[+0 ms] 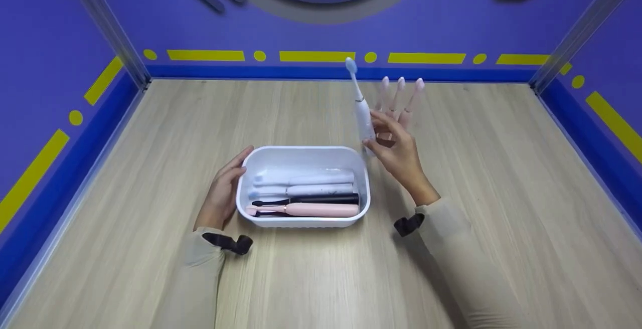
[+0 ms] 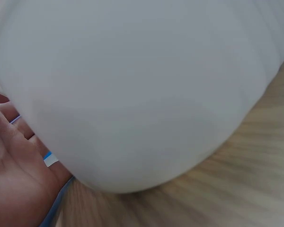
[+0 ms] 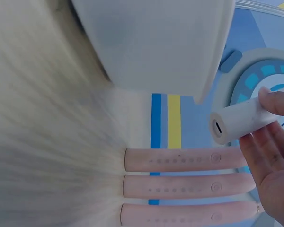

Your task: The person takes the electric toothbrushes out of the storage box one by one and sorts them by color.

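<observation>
My right hand [image 1: 398,151] pinches a white electric toothbrush [image 1: 364,118] by the lower part of its handle. The brush stands head up, tilted slightly left, and its bottom end shows in the right wrist view, raised off the table. Three pink electric toothbrushes [image 3: 189,186] stand upright side by side just behind this hand, which partly hides them in the head view. My left hand [image 1: 223,191] rests against the left side of a white plastic bin [image 1: 303,222], fingers extended along its outer wall. White, black and pink toothbrushes [image 1: 321,210] lie inside.
The bin sits on a wood-grain table [image 1: 296,279]. Purple and blue panels with yellow dashes [image 1: 317,56] wall in the back and both sides, joined by metal corner posts [image 1: 108,28]. Each wrist carries a small black camera [image 1: 244,244].
</observation>
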`<action>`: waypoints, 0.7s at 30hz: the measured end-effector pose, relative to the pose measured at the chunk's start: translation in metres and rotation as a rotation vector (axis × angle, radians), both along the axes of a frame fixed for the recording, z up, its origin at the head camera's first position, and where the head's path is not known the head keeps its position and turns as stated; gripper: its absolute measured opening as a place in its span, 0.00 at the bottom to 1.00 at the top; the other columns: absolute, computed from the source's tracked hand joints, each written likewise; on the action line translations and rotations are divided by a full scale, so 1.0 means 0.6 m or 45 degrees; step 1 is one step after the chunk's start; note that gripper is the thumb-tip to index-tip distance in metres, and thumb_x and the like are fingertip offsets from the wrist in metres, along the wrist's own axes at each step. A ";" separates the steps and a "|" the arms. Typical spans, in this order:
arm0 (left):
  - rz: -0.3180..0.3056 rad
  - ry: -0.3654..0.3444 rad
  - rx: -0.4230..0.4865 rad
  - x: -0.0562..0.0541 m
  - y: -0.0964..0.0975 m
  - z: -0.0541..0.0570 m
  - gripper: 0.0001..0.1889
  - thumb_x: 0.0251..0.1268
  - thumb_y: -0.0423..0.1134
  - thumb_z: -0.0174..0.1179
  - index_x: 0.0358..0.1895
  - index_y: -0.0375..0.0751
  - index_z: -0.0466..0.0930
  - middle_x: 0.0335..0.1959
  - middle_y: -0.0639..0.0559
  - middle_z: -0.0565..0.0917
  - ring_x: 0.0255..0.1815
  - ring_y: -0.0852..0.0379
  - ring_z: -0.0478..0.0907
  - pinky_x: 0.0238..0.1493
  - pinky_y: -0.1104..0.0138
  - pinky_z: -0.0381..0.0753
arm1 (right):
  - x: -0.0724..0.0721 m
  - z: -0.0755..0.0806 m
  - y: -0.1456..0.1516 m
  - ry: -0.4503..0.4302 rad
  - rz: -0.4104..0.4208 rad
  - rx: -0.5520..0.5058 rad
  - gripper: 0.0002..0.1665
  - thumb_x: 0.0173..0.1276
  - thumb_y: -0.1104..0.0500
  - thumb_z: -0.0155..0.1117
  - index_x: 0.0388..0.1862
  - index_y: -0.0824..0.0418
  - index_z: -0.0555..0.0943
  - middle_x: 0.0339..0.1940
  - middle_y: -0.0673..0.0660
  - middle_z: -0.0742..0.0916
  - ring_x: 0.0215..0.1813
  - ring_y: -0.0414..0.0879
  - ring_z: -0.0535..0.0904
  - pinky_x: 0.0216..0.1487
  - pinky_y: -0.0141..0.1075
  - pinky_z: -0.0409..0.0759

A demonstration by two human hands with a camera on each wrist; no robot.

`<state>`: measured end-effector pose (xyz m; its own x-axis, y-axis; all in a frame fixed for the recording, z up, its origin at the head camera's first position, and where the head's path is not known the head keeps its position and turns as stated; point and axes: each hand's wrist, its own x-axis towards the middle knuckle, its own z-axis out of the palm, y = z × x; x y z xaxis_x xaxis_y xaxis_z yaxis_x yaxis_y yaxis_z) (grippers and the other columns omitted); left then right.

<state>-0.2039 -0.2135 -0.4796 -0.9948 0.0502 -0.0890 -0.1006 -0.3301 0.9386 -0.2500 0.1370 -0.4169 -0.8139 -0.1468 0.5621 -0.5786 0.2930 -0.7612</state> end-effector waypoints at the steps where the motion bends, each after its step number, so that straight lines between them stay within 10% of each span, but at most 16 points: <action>1: -0.001 0.003 0.002 0.000 0.000 0.000 0.28 0.70 0.29 0.36 0.73 0.36 0.58 0.77 0.50 0.56 0.79 0.59 0.47 0.78 0.66 0.46 | 0.000 -0.001 0.003 0.007 -0.007 -0.007 0.32 0.56 0.75 0.67 0.62 0.67 0.74 0.46 0.66 0.84 0.46 0.54 0.83 0.47 0.40 0.86; 21: -0.007 0.015 -0.018 0.003 0.000 0.002 0.28 0.70 0.30 0.36 0.74 0.37 0.57 0.77 0.50 0.56 0.79 0.58 0.47 0.78 0.67 0.46 | 0.027 0.015 0.031 0.110 -0.203 -0.129 0.29 0.56 0.77 0.64 0.60 0.73 0.72 0.47 0.69 0.83 0.47 0.43 0.81 0.47 0.34 0.85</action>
